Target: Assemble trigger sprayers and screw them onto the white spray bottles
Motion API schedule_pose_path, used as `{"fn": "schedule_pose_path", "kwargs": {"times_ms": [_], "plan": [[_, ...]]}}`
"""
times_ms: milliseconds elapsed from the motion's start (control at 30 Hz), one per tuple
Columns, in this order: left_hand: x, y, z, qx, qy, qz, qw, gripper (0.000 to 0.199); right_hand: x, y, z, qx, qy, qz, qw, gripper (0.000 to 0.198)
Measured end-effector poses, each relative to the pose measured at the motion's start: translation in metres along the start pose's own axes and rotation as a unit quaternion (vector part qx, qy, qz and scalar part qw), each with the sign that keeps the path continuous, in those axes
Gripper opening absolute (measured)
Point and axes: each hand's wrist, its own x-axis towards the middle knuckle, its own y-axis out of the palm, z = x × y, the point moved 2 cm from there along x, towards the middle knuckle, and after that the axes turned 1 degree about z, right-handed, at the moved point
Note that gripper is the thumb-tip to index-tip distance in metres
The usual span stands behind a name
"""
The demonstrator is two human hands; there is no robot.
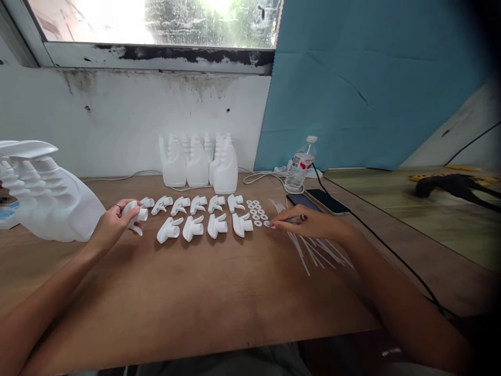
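My left hand (113,222) is closed around a white trigger spray head (133,214), its collar pointing right. Beside it, more white trigger spray heads (217,225) lie in two rows on the table. My right hand (307,222) is closed on a brown pen-like stick (299,219), whose end sticks out past the palm. The fingertips of that hand reach down to the small white ring washers (257,213), set out in short columns; whether they pinch one I cannot tell. Thin white dip tubes (307,253) lie fanned out under and beside my right hand.
White bottles (225,169) stand against the wall, and more white bottles (58,198) are at the left. A water bottle (300,166), two phones (327,201) and black and white cables are at the back right. The brown table (188,313) has its edge near me.
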Motion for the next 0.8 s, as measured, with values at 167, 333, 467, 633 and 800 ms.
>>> {"fn": "schedule_pose_path", "kwargs": {"times_ms": [167,333,467,633,800], "plan": [[0.004,-0.001,0.009,0.166,-0.064,0.012,0.984,0.052,0.002,0.01,0.004,0.006,-0.021,0.035,0.999,0.036],[0.001,0.006,0.003,0.261,-0.057,0.014,0.963,0.042,0.003,0.013,0.004,0.024,0.0,0.059,0.998,0.035],[0.004,0.004,0.008,0.338,-0.03,-0.003,0.941,0.041,0.003,0.008,0.007,0.058,0.012,0.053,0.997,0.042],[0.01,0.003,0.023,0.355,-0.017,0.0,0.935,0.047,0.005,0.007,0.004,0.048,0.036,0.018,0.998,0.052],[0.018,0.003,0.031,0.37,0.007,-0.014,0.929,0.044,0.009,0.015,-0.007,0.045,0.058,0.016,0.997,0.048]]}}
